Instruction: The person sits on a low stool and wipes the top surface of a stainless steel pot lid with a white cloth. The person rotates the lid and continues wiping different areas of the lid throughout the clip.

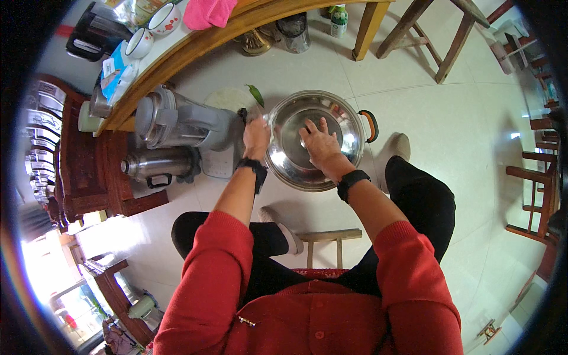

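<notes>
A shiny stainless-steel pan (284, 164) stands on the floor in front of me, with a black-and-orange loop handle (368, 126) on its right side. My left hand (257, 136) is curled at the pan's left rim. It is slightly blurred, and its grip is hard to make out. A small dark piece (242, 114) shows just beyond its fingers. My right hand (320, 144) is over the pan's interior with fingers spread, holding nothing visible. Whether its fingertips touch the metal cannot be told. A green pepper (256, 95) lies on a pale round board (224, 96) beyond my left hand.
Left of the pan stand a blender (186, 122) with a grey jug and a steel vacuum flask (159, 165). A wooden table (195, 42) bearing enamel bowls (165, 18) curves along the far side. A wooden stool (426, 42) stands at the upper right.
</notes>
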`<state>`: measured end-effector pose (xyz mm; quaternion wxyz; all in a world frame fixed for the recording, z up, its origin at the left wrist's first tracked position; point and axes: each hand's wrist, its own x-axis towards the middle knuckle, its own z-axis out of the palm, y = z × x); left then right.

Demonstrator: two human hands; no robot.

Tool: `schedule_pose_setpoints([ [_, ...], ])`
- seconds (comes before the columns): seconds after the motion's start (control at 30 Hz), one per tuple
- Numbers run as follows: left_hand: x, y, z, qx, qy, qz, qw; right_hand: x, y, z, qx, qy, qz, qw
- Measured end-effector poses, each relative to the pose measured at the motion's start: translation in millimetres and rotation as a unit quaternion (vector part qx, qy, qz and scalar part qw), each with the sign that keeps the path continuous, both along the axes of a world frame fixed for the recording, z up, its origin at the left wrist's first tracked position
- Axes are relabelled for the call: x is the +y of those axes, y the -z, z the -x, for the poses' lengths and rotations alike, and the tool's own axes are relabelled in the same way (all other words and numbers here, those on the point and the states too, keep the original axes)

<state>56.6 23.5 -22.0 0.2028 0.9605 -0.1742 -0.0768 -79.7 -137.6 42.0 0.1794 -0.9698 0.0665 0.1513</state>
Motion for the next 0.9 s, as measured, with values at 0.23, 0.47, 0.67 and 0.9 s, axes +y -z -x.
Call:
schedule_pose_setpoints([
  [0.23, 33, -20, 86, 0.074, -0.1, -0.071, 0.99, 0, -3, 5, -0.042, 0.005, -0.026, 0.999],
  [0.47, 20, 5, 22, -0.03, -0.014, -0.055, 0.998, -1, -3, 2, -0.004, -0.011, -0.008, 1.0],
  [0.67, -8, 17, -27, -0.045, 0.047, 0.017, 0.998, 1, -2, 0, -0.005, -0.001, -0.004, 1.0],
  [0.9, 36, -5, 52, 0.093, -0.07, -0.102, 0.988, 0, 0, 3, -0.015, 0.002, -0.021, 1.0],
])
